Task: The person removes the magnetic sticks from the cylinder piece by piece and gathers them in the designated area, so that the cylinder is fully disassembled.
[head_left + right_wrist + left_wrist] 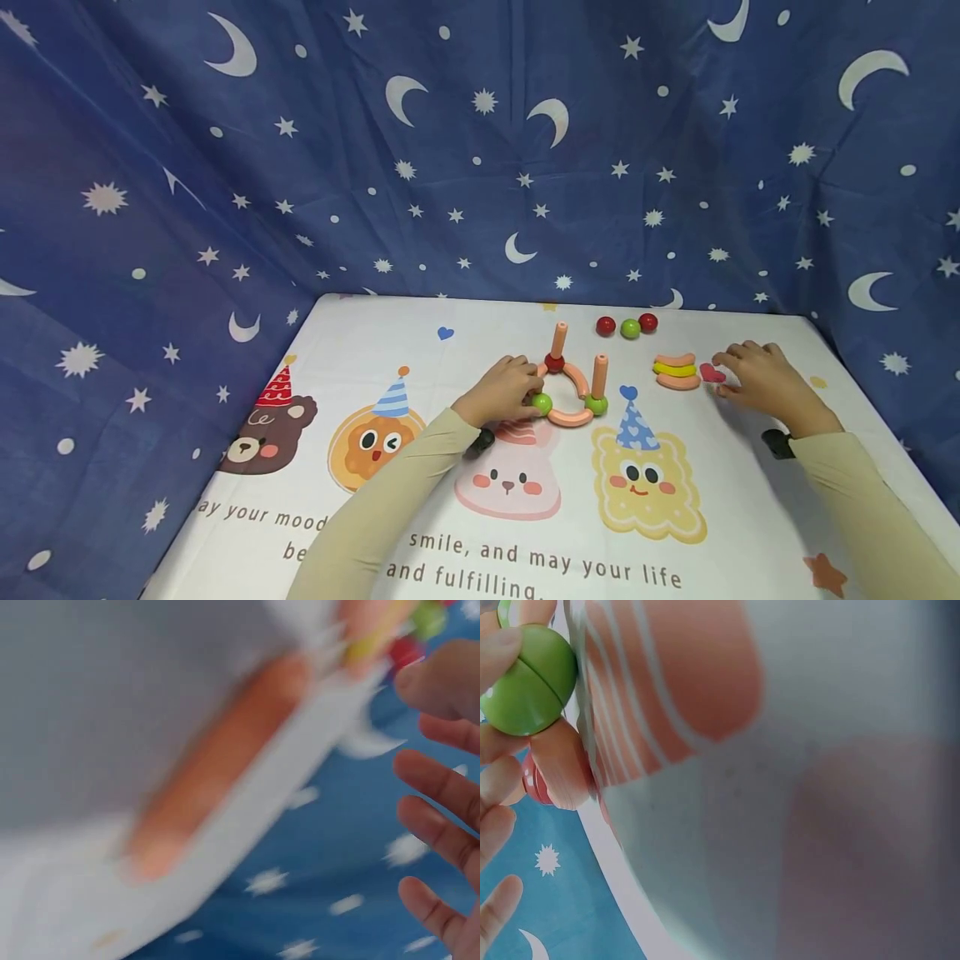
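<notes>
- One thumb and some fingers of my left hand [501,390] are pinching the green ball [542,405] at the near-left corner of the ring [572,418].
- Well right of the ring, my right hand [765,385] is holding nothing, fingers standing apart.
- I'm judging the ball light, stiff, slippery; its widest part is offering the best hold.
- Curved pieces [675,368] are lying right of the ring.

A cloth-draped tabletop nook: a starry blue curtain [450,142] hangs beyond the left hand [501,392], a cartoon-printed tablecloth [577,492] beneath.
</notes>
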Available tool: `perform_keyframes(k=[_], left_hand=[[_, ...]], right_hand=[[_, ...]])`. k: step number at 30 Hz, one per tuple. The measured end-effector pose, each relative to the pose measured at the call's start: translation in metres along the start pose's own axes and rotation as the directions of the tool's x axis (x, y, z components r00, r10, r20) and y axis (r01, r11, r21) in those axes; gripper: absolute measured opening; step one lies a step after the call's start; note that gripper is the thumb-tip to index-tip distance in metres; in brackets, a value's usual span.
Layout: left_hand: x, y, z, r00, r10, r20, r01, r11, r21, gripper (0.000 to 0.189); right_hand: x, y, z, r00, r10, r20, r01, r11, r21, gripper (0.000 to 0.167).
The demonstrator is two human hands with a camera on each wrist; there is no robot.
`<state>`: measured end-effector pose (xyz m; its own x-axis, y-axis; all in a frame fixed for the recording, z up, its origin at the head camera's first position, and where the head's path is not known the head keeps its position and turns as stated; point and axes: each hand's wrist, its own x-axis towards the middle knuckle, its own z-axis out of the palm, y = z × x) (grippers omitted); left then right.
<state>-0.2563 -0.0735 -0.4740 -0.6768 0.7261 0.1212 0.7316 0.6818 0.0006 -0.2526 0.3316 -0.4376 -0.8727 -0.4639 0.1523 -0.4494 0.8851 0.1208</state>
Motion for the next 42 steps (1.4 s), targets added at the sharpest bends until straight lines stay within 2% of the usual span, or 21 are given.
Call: perform_keyframes(k=[2, 4, 6, 9, 12, 15, 19, 21, 29, 33, 40, 42], left_hand=[[0.000, 0.000, 0.000, 1.000, 0.000, 0.000, 0.000, 1.000, -0.002, 0.023], [0.000, 0.000, 0.000, 1.000, 0.000, 0.000, 0.000, 1.000, 0.001, 0.023], [-0.001, 0.000, -0.001, 1.000, -0.001, -0.001, 0.001, 1.000, 0.003, 0.023], [-0.001, 0.000, -0.002, 1.000, -0.001, -0.006, 0.001, 1.000, 0.001, 0.023], [-0.001, 0.000, -0.002, 1.000, 0.000, -0.013, 0.000, 1.000, 0.004, 0.023], [-0.002, 0.000, -0.004, 1.000, 0.006, -0.017, -0.006, 1.000, 0.018, 0.024], [0.000, 0.001, -0.006, 1.000, 0.016, -0.014, -0.016, 0.999, 0.044, 0.026], [0.001, 0.000, -0.006, 1.000, 0.015, -0.008, -0.015, 0.998, 0.053, 0.027], [0.003, -0.001, -0.004, 1.000, 0.009, 0.011, -0.010, 0.998, 0.056, 0.027], [0.002, 0.000, -0.005, 1.000, 0.007, 0.018, -0.008, 0.998, 0.064, 0.027], [0.003, 0.003, -0.006, 1.000, 0.011, 0.019, -0.013, 0.997, 0.076, 0.027], [0.003, 0.004, -0.006, 1.000, 0.010, 0.020, -0.012, 0.997, 0.078, 0.027]], right_hand=[[0.008, -0.021, -0.011, 0.996, -0.055, -0.070, 0.056, 0.998, 0.009, 0.044], [0.016, -0.042, -0.020, 0.978, -0.134, -0.159, 0.137, 0.991, 0.008, 0.044], [0.025, -0.061, -0.027, 0.944, -0.233, -0.234, 0.235, 0.972, -0.021, 0.046], [0.037, -0.085, -0.031, 0.871, -0.377, -0.314, 0.365, 0.926, -0.098, 0.045], [0.047, -0.102, -0.028, 0.813, -0.486, -0.320, 0.454, 0.874, -0.174, 0.051], [0.055, -0.114, -0.024, 0.779, -0.557, -0.289, 0.512, 0.830, -0.220, 0.060], [0.063, -0.124, -0.019, 0.760, -0.604, -0.241, 0.561, 0.797, -0.226, 0.071], [0.067, -0.127, -0.016, 0.758, -0.615, -0.217, 0.577, 0.788, -0.215, 0.071], [0.084, -0.132, 0.002, 0.756, -0.641, -0.129, 0.615, 0.764, -0.195, 0.050], [0.090, -0.132, 0.014, 0.749, -0.654, -0.107, 0.630, 0.753, -0.191, 0.046], [0.096, -0.133, 0.022, 0.695, -0.711, -0.111, 0.677, 0.698, -0.235, 0.039], [0.095, -0.132, 0.022, 0.691, -0.717, -0.091, 0.677, 0.687, -0.265, 0.039]])
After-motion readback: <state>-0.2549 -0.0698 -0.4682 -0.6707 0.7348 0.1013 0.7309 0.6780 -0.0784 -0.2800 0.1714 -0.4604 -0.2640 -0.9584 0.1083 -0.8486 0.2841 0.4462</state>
